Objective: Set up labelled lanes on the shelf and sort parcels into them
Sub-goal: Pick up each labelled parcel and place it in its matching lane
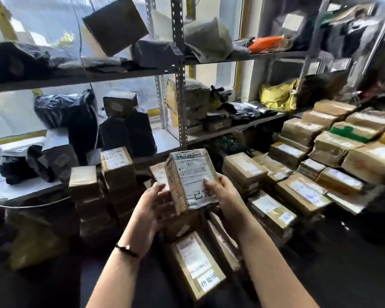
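Left hand: your left hand (152, 203) grips the left edge of the parcel (187, 176), fingers curled behind it.
Right hand: your right hand (222, 192) pinches the right edge, thumb on the label.
Parcel: held upright mid-scene, above the floor boxes, near the shelf (165, 135).
Match: its handwritten note looks like the one on the left stack (117, 162); the near box (200, 270) reads differently.
Move: shift your thumb, read the whole note, then set it square on that stack, label up.

Bare forearms (269, 263), thin dark cord bracelet (126, 248) on the left wrist (small pale spot mid-band)
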{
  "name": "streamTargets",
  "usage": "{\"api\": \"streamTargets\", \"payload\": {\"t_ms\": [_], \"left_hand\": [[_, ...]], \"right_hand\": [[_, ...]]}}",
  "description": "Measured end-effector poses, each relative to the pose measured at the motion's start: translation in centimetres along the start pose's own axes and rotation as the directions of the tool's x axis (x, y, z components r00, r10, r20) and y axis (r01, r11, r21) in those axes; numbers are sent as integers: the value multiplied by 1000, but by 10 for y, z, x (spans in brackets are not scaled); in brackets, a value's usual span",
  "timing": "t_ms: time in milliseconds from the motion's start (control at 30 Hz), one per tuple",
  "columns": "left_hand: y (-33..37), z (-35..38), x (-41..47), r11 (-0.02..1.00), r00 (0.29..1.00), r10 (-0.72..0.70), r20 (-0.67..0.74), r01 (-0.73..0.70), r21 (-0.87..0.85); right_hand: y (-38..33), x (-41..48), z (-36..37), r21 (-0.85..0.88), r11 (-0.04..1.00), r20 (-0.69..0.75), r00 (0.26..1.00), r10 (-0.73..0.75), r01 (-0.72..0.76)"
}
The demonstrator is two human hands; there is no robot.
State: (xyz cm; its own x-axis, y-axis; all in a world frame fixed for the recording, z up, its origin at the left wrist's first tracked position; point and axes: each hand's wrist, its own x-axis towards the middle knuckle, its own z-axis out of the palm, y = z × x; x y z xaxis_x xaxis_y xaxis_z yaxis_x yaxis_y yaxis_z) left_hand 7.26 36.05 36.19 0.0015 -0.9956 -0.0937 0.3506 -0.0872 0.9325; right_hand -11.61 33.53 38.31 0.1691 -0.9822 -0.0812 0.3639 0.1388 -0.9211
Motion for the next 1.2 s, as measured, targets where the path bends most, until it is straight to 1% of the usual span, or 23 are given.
{"api": "streamTargets", "payload": {"t_ms": [100,200,367,500,667,767,867,1033,1100,1200], "left_hand": [[-22,68,7,992,996,63,64,-69,110],[-53,132,15,981,987,69,145,-94,172],[-98,215,25,986,975,30,222,-65,152],[-128,258,36,990,977,-27,211,-3,142],[-160,286,54,988,979,-103,178,79,136],[-180,297,73,979,976,-152,155,126,162],[-199,308,96,969,967,-217,131,197,149],[-220,322,147,956,962,-258,86,241,165],[-226,323,170,956,964,-259,62,247,158],[-231,323,201,963,969,-245,21,241,116]], "right_hand": [[-9,-12,-57,52,998,-87,996,-16,21],[-19,-24,-114,49,997,-154,987,-44,52],[-50,-48,-217,-21,995,-182,978,-98,96],[-65,-58,-274,22,995,-173,981,-93,98],[-59,-60,-316,62,997,-197,980,-42,55],[-54,-51,-336,35,999,-196,981,-6,13],[-53,-36,-356,-4,1000,-192,981,12,-13],[-56,16,-391,-49,995,-209,975,76,-88],[-59,43,-402,-75,987,-190,973,127,-143],[-71,88,-411,-160,968,-136,976,170,-191]]}}
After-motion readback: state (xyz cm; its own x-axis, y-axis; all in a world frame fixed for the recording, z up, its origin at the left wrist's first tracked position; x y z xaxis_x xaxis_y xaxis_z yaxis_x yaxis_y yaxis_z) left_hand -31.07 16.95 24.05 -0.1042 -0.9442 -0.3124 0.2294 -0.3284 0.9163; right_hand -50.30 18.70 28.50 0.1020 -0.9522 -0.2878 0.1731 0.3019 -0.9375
